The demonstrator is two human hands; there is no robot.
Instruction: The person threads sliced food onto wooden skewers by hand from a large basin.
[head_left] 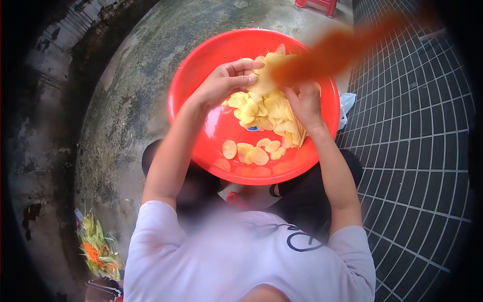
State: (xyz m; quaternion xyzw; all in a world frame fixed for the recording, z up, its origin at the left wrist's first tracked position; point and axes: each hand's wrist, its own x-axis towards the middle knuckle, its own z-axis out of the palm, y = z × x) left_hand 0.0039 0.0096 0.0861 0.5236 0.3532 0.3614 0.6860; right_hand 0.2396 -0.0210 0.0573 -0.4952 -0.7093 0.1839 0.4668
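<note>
A wide red plastic basin (188,80) rests over my lap, with a heap of pale yellow potato slices (274,108) inside. My left hand (229,83) is above the heap, thumb and fingers pinching a potato slice (260,83). My right hand (305,104) is curled at the right side of the heap; its fingertips are partly hidden behind an orange blur, so what it grips cannot be made out. Thin wooden skewers (301,133) lie below that hand among the slices. Several loose slices (259,156) lie near the basin's front.
A blurred orange shape (337,53) crosses the upper right, close to the camera. A white plastic bag (346,108) lies right of the basin. Vegetable scraps (98,251) sit on the floor at lower left. A red stool (319,6) stands at the top.
</note>
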